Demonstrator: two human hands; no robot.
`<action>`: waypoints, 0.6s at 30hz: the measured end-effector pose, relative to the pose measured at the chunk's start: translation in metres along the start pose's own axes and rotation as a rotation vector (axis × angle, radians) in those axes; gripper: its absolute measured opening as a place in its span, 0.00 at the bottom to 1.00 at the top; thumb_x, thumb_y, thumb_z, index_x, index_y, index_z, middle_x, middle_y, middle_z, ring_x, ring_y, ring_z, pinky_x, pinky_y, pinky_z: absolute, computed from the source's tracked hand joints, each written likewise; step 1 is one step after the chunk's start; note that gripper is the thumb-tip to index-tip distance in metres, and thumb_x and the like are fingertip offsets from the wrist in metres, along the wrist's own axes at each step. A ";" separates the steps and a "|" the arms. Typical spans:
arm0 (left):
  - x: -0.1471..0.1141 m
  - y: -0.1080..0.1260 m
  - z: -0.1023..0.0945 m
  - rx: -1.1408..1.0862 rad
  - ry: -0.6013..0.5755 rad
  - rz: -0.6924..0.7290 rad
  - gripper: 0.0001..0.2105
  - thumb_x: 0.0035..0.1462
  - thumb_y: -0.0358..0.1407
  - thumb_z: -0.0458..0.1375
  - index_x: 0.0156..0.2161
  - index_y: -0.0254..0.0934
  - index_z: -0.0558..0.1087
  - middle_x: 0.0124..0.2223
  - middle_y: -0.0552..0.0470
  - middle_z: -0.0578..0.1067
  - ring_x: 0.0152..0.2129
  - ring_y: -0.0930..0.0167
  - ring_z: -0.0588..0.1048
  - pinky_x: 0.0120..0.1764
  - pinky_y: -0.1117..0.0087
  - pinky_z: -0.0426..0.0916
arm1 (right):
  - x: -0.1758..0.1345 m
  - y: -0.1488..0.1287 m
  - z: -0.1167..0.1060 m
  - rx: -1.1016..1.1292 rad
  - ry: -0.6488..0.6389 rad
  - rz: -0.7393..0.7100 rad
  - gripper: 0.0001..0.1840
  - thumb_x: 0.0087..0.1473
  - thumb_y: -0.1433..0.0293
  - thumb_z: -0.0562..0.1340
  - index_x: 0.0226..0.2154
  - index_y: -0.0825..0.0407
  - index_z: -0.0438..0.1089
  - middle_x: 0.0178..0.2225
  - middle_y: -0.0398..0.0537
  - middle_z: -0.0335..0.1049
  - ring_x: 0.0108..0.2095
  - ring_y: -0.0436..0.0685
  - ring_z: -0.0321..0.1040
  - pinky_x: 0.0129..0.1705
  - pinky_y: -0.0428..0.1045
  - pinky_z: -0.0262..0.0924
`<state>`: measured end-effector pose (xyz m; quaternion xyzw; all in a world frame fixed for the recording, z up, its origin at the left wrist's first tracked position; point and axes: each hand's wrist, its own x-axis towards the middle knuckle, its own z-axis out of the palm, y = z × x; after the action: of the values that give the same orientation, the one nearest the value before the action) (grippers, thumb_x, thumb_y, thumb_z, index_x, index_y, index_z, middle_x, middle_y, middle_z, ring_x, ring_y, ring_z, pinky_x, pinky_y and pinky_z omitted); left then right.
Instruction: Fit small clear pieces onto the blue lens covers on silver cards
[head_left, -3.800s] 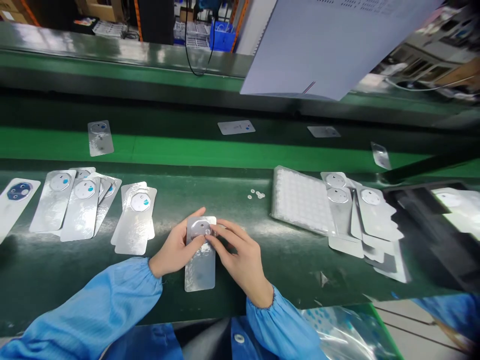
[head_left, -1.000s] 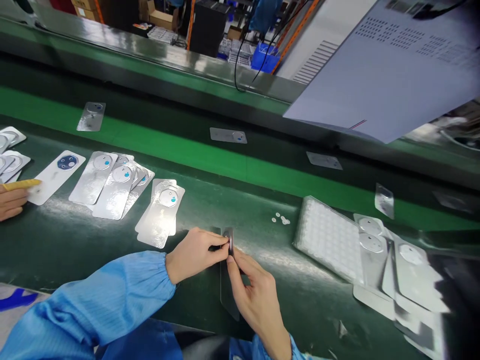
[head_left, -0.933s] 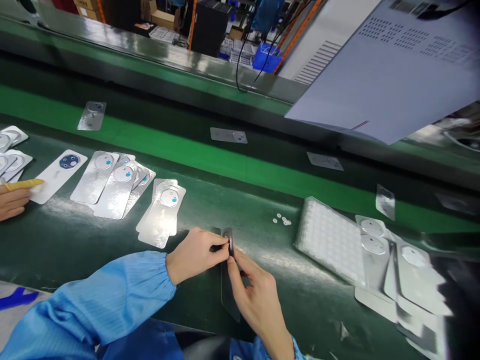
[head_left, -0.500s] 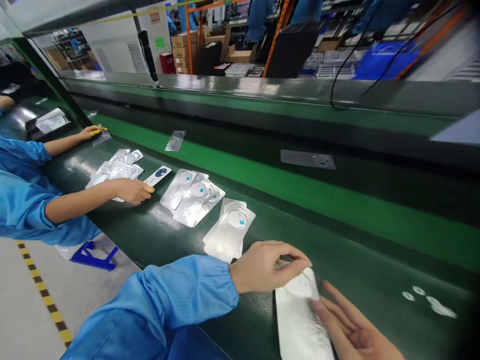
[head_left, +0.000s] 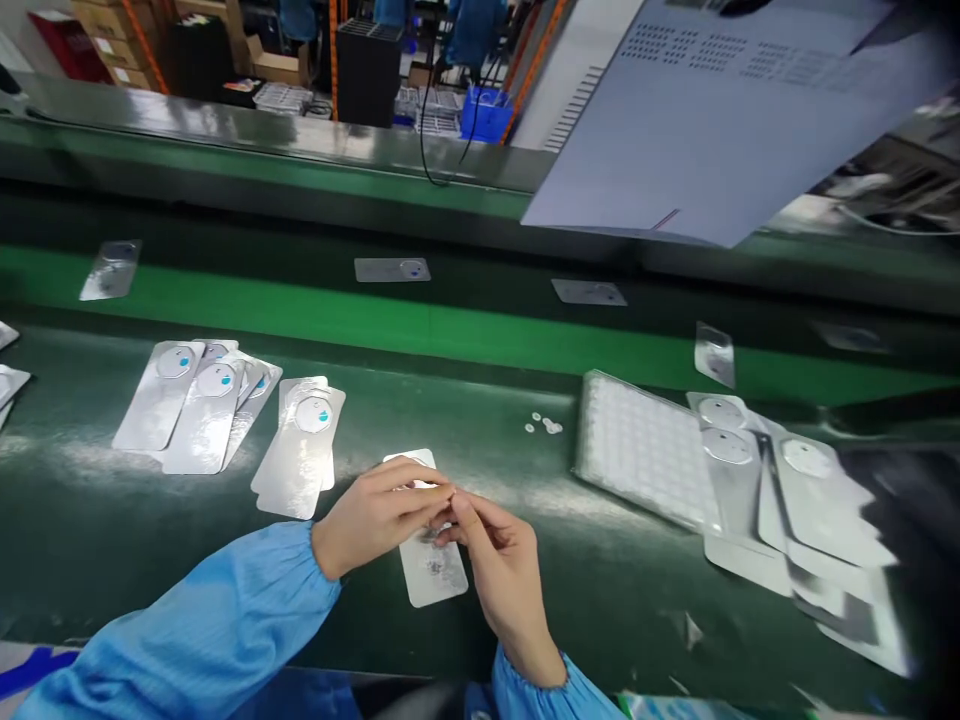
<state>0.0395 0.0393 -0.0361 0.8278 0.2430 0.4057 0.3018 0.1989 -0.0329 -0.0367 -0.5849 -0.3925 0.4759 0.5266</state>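
A phone back cover (head_left: 433,580), silvery with film over it, lies on the dark green bench in front of me. Above its upper part, my left hand (head_left: 382,515) and my right hand (head_left: 504,560) meet at the fingertips. Thumb and fingers of each are pinched together; whatever is between them is too small or hidden to make out. The hands cover the cover's camera end in part. Left of them lie a small stack of back covers (head_left: 296,460) and a fanned group of back covers (head_left: 199,415) with blue dots in their round camera areas.
Small white rings (head_left: 551,426) lie right of my hands. Beyond them sit a clear-wrapped white tray (head_left: 645,450) and a spread pile of back covers (head_left: 806,500). Behind runs a green belt (head_left: 390,330) with scattered covers. A pale panel (head_left: 660,130) hangs at upper right.
My view has swung right, bringing the tray and the right-hand pile in. The right hand has left the cover's side and now meets the left hand's fingertips above it.
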 end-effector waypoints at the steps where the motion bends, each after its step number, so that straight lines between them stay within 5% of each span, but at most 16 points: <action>1: 0.000 -0.001 -0.001 0.003 -0.026 -0.013 0.11 0.70 0.34 0.54 0.46 0.39 0.81 0.45 0.45 0.82 0.43 0.68 0.80 0.47 0.64 0.76 | 0.001 0.000 -0.001 0.000 0.004 0.002 0.18 0.60 0.54 0.66 0.36 0.52 0.82 0.30 0.49 0.80 0.24 0.56 0.75 0.29 0.51 0.74; 3: 0.001 -0.004 -0.005 0.104 -0.087 -0.088 0.13 0.67 0.41 0.59 0.52 0.39 0.78 0.51 0.43 0.80 0.50 0.63 0.78 0.56 0.56 0.72 | 0.004 0.001 -0.006 -0.038 0.029 -0.003 0.19 0.59 0.53 0.66 0.34 0.52 0.81 0.29 0.49 0.79 0.24 0.55 0.74 0.28 0.50 0.74; 6: 0.000 -0.011 -0.011 0.381 -0.200 -0.268 0.35 0.55 0.52 0.68 0.62 0.35 0.69 0.65 0.34 0.69 0.65 0.47 0.64 0.65 0.35 0.52 | 0.013 -0.001 -0.017 -0.116 0.015 -0.013 0.20 0.57 0.51 0.67 0.34 0.53 0.81 0.27 0.49 0.78 0.24 0.55 0.74 0.27 0.50 0.74; 9: 0.002 -0.013 -0.017 0.416 -0.322 -0.328 0.30 0.53 0.46 0.70 0.57 0.37 0.72 0.69 0.34 0.63 0.69 0.46 0.54 0.66 0.31 0.42 | 0.019 -0.007 -0.031 -0.146 -0.064 0.002 0.22 0.55 0.50 0.69 0.31 0.53 0.81 0.24 0.48 0.77 0.22 0.54 0.72 0.24 0.48 0.72; 12: 0.006 -0.010 -0.021 0.206 -0.376 -0.352 0.23 0.52 0.41 0.71 0.51 0.39 0.73 0.63 0.40 0.71 0.65 0.50 0.63 0.66 0.37 0.51 | 0.021 -0.011 -0.041 -0.152 -0.133 0.026 0.21 0.53 0.51 0.70 0.29 0.53 0.80 0.23 0.47 0.76 0.19 0.51 0.69 0.22 0.47 0.68; 15: 0.009 -0.003 -0.021 -0.140 -0.352 -0.483 0.23 0.57 0.41 0.67 0.56 0.41 0.69 0.46 0.50 0.79 0.44 0.62 0.79 0.49 0.58 0.75 | 0.019 -0.014 -0.043 -0.134 -0.181 0.048 0.21 0.53 0.52 0.71 0.26 0.53 0.79 0.23 0.47 0.76 0.18 0.50 0.69 0.22 0.46 0.66; 18: 0.009 0.000 -0.015 -0.366 -0.272 -0.547 0.20 0.62 0.39 0.63 0.57 0.40 0.69 0.39 0.53 0.79 0.31 0.70 0.77 0.33 0.72 0.73 | 0.018 -0.017 -0.043 -0.129 -0.187 0.067 0.22 0.53 0.51 0.71 0.25 0.53 0.77 0.22 0.46 0.75 0.18 0.50 0.68 0.21 0.45 0.65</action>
<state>0.0315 0.0497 -0.0243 0.7108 0.3367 0.2327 0.5720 0.2453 -0.0240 -0.0231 -0.5835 -0.4499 0.5193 0.4329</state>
